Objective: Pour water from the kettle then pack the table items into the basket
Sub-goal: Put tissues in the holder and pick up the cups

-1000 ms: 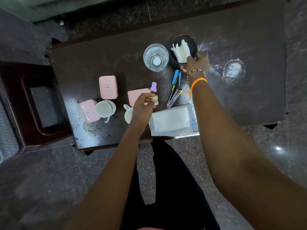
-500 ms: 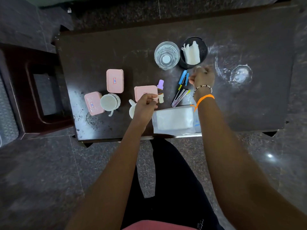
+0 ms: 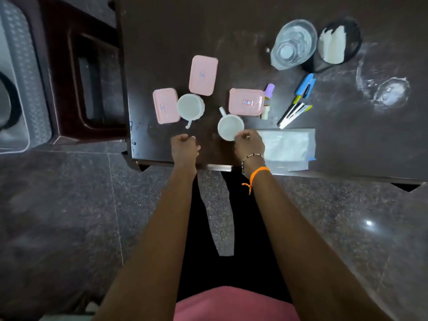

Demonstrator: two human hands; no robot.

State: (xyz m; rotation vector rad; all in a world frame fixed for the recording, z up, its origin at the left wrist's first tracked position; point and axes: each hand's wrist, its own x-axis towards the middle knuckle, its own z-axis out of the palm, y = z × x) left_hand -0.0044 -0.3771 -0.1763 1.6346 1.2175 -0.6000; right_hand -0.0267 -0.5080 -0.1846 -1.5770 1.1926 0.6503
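On the dark table [image 3: 231,31] my right hand [image 3: 249,145] curls its fingertips on the near rim of a white cup [image 3: 229,127]. My left hand [image 3: 185,148] is a fist near the table's front edge and holds nothing that I can see. A second white cup [image 3: 190,107] stands between two pink boxes [image 3: 165,105] [image 3: 203,75]; a third pink box [image 3: 246,101] lies behind the first cup. At the back right a glass of water [image 3: 293,44] stands beside a black round basket [image 3: 354,40] that holds white items.
A purple-capped bottle [image 3: 269,90], a small cream bottle [image 3: 265,112], pens and a blue clip [image 3: 298,100] lie right of the boxes. A clear plastic packet [image 3: 287,145] lies at the front edge. A water spill [image 3: 391,92] marks the right. A dark wooden chair [image 3: 85,77] stands left.
Both hands have drawn back to the table's front edge. The right left the black basket and came to the cup; the left came away from the small bottles. The view has shifted left.
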